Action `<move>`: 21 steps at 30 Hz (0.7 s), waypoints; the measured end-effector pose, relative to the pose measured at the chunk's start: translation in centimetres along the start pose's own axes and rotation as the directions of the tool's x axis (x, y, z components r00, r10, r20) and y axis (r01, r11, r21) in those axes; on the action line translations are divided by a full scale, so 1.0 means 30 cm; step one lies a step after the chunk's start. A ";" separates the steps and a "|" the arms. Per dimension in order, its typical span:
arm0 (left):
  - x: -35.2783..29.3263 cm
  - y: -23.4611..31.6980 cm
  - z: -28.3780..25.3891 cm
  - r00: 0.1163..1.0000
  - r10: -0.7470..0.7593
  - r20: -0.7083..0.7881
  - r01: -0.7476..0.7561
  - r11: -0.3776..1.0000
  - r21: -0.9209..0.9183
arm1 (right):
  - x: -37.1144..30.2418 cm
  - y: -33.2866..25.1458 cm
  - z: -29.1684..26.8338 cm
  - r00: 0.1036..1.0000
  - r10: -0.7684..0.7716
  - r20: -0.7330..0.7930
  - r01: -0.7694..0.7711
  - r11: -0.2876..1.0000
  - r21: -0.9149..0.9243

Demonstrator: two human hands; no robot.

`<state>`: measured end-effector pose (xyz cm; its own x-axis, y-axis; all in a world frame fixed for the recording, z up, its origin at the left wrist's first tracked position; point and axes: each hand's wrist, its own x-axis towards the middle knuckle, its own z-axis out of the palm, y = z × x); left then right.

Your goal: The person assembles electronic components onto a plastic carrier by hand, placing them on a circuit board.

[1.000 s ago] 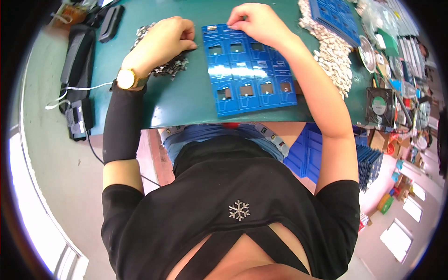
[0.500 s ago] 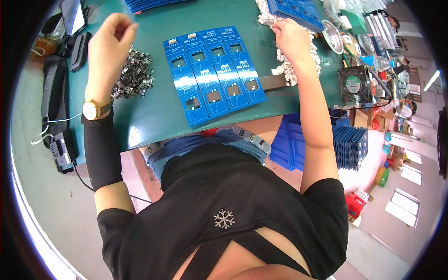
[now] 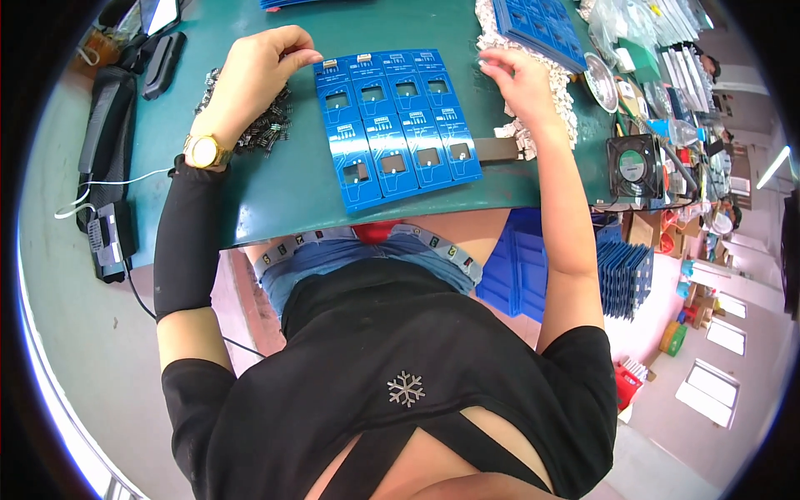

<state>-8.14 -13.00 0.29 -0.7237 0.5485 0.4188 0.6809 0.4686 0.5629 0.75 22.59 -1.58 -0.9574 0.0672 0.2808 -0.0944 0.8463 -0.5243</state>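
Note:
A blue circuit board panel [image 3: 400, 158], made of several joined boards with square cut-outs, lies on the green table. Two small pale connectors [image 3: 363, 60] stand along its far left edge. My left hand [image 3: 250, 79] is at the panel's far left corner, finger and thumb pinched together; whatever is between them is too small to make out. Under and beside that hand spreads a heap of small black metal-legged parts [image 3: 271, 129]. To the right of the panel, my right hand [image 3: 527, 87] hovers by a pile of white connectors [image 3: 562, 108], fingertips drawn close in a pinch, contents unclear.
A stack of blue panels [image 3: 542, 29] rests on the white pile, next to a metal dish [image 3: 600, 83]. A dark flat bar [image 3: 497, 149] sits beside the panel. On the right stands a black fan [image 3: 633, 162]. Blue crates [image 3: 512, 262] are below the table edge.
My left hand has moved right, from over the black parts to the panel's corner. The right hand has come slightly toward me and its fingertips now point left, away from the white pile.

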 end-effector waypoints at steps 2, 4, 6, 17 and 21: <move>-0.001 -0.006 0.013 1.000 -0.004 -0.010 0.004 1.000 0.000 | 0.020 -0.029 0.046 0.989 -0.140 -0.040 0.145 0.970 0.196; -0.005 -0.019 0.023 0.998 -0.009 -0.060 0.008 1.000 -0.016 | 0.058 -0.104 0.072 0.985 -0.168 0.034 0.159 0.969 0.187; -0.002 -0.010 0.027 0.998 -0.025 -0.065 0.022 0.999 -0.045 | 0.089 -0.164 0.101 0.977 -0.188 0.103 0.169 0.970 0.172; -0.012 0.030 0.009 0.943 -0.269 0.196 0.326 0.866 -0.379 | 0.158 -0.190 0.222 0.976 -0.108 0.187 0.050 0.956 0.289; -0.009 -0.029 0.037 0.997 0.077 -0.025 -0.081 0.951 -0.297 | 0.158 -0.172 0.222 0.950 -0.293 0.105 0.264 0.938 0.225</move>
<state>-8.42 -12.79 -1.12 -0.6713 0.5659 0.4786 0.6731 0.1953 0.7133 -5.12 15.01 -2.89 -0.9108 -0.2395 0.3363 -0.4030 0.6928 -0.5980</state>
